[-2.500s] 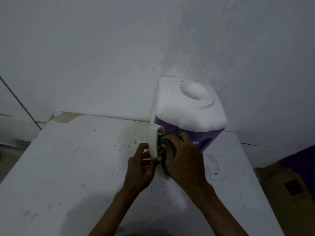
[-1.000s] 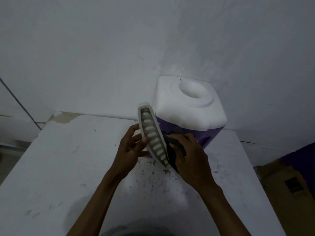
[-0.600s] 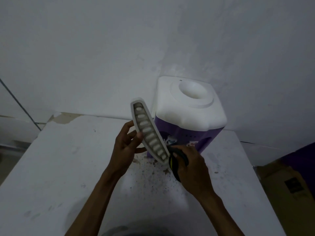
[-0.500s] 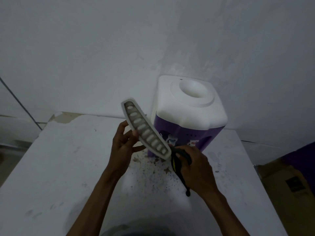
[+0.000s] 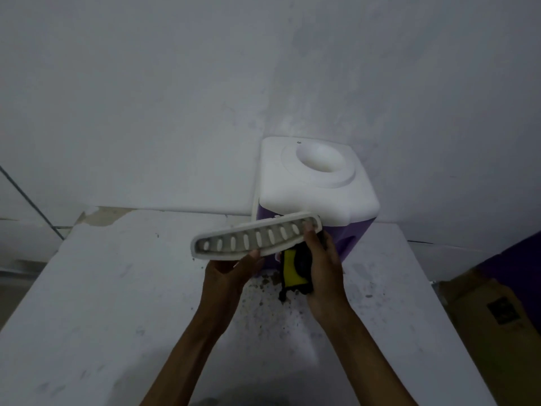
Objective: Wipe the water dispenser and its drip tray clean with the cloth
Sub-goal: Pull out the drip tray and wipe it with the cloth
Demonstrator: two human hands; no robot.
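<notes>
A white and purple water dispenser (image 5: 316, 186) stands at the back of a white counter, against the wall. I hold its slotted white drip tray (image 5: 254, 238) in the air in front of it, roughly level, with its slotted face towards me. My left hand (image 5: 234, 269) supports the tray from below near its middle. My right hand (image 5: 323, 268) pinches the tray's right end with the fingertips and clutches a black and yellow cloth (image 5: 292, 269) in the palm below the tray.
Dark crumbs and dirt (image 5: 269, 300) lie scattered on the white counter (image 5: 102, 288) under my hands. A brown cardboard box (image 5: 494, 323) stands off the counter's right edge. The white wall rises right behind the dispenser.
I pulled the drip tray off the dispenser's front and turned it from upright to nearly level. My left hand shifted under it, and my right hand came up to its right end with the cloth.
</notes>
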